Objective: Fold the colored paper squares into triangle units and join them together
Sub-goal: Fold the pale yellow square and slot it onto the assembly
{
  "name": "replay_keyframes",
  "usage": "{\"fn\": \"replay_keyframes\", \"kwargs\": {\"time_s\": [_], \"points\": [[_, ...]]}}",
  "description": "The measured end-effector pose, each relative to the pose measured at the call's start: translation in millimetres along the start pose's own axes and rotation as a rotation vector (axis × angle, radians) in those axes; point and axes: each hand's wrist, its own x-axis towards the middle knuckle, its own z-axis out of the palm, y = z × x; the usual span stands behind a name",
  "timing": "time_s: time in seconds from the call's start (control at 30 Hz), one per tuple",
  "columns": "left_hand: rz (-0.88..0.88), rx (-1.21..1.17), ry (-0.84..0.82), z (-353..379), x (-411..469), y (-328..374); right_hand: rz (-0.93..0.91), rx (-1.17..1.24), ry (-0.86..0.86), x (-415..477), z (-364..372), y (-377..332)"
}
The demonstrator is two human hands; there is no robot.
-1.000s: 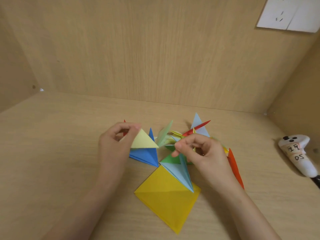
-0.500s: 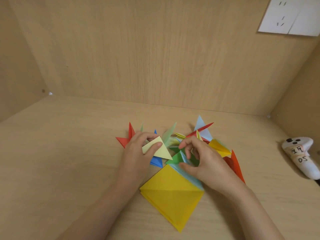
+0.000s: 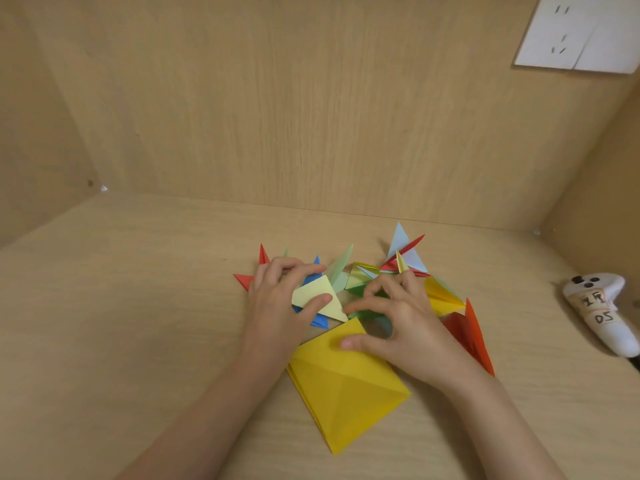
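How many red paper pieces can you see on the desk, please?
3: a red piece left of the left hand, a red strip behind the right hand by the light blue piece, an orange-red piece right of it. Others may be hidden.

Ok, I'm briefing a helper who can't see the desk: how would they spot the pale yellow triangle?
Find the big yellow folded square lying nearest the person on the desk. Just beyond its far corner, the left hand pinches the pale yellow triangle over a blue unit. Unlike the loose units around it, it has a thumb across it.
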Motion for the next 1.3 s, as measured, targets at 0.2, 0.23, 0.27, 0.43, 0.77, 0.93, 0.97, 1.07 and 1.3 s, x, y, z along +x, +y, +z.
{"fn": "replay_keyframes", "kwargs": {"time_s": [0.2, 0.23, 0.27, 0.43, 0.77, 0.93, 0.97, 1.07, 1.3], "points": [[0.132, 0.045, 0.028, 0, -1, 1, -0.005, -0.092, -0.054, 0, 2, 3], [0.15, 0.037, 0.033, 1, -2, 1, -0.009, -0.087, -0.057, 0, 2, 4], [0.155, 0.017, 0.036, 1, -2, 2, -0.013, -0.079, -0.057, 0, 3, 5], [0.173, -0.015, 0.008, 1, -2, 6, -0.016, 0.002, -0.048, 1, 7, 10], [0.179, 0.019, -0.049, 0, -4, 7, -0.053, -0.013, -0.105, -2, 3, 7], [0.174, 0.002, -0.047, -2, -3, 9, -0.068, 0.032, -0.105, 0, 6, 8], [0.177, 0.002, -0.053, -2, -3, 9, -0.065, 0.054, -0.097, 0, 7, 7], [0.181, -0.01, -0.063, -2, -3, 10, -0.057, 0.108, -0.062, 2, 6, 5], [0.184, -0.076, -0.068, -9, -7, 19, -0.055, 0.162, 0.152, 4, 7, 7]]}}
